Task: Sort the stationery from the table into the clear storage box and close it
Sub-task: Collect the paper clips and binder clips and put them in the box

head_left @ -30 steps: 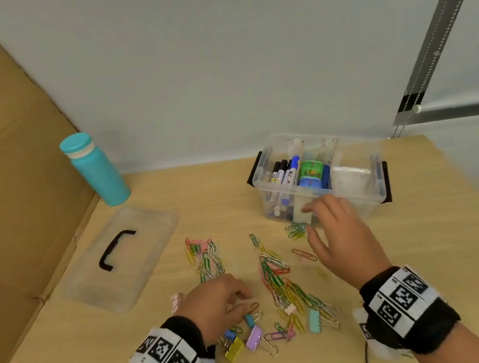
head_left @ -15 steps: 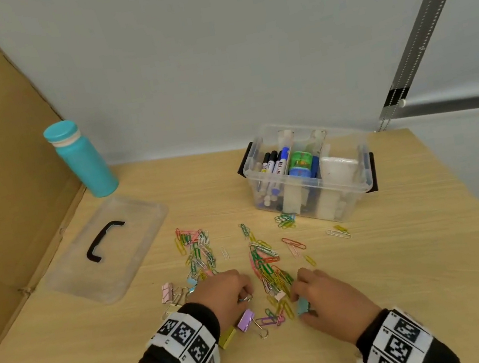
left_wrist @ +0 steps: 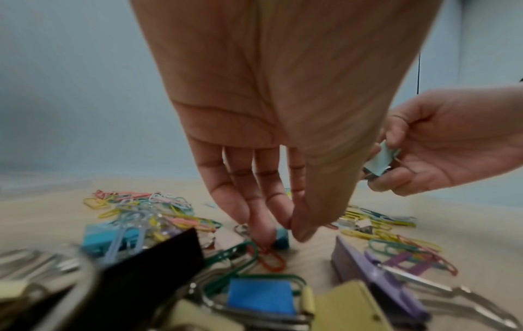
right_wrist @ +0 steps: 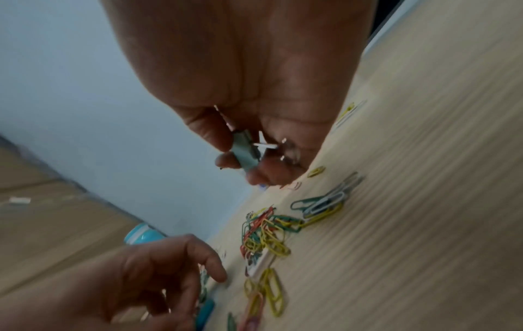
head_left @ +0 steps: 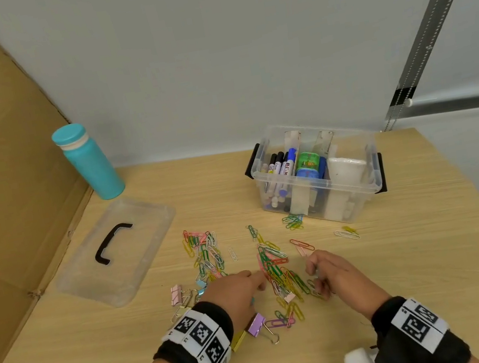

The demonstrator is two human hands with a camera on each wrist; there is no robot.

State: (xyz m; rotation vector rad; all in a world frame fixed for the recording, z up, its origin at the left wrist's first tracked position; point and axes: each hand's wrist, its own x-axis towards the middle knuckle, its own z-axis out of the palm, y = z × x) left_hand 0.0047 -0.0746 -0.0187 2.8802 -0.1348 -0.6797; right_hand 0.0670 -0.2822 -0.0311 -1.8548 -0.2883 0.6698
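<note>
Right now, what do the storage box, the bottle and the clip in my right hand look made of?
Storage box: clear glossy plastic; its contents show through. Bottle: matte teal, metal or plastic, can't tell which. Binder clip in the right hand: probably painted sheet metal, pale teal, with shiny wire handles.

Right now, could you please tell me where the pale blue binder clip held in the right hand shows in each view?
Head: hidden; the right hand curls over it, right of the paper clip pile.
Left wrist: pale blue binder clip at the right edge, pinched by that hand.
Right wrist: the clip at centre, between thumb and fingers.
Shared landmark: the paper clip pile, in all three.
</note>
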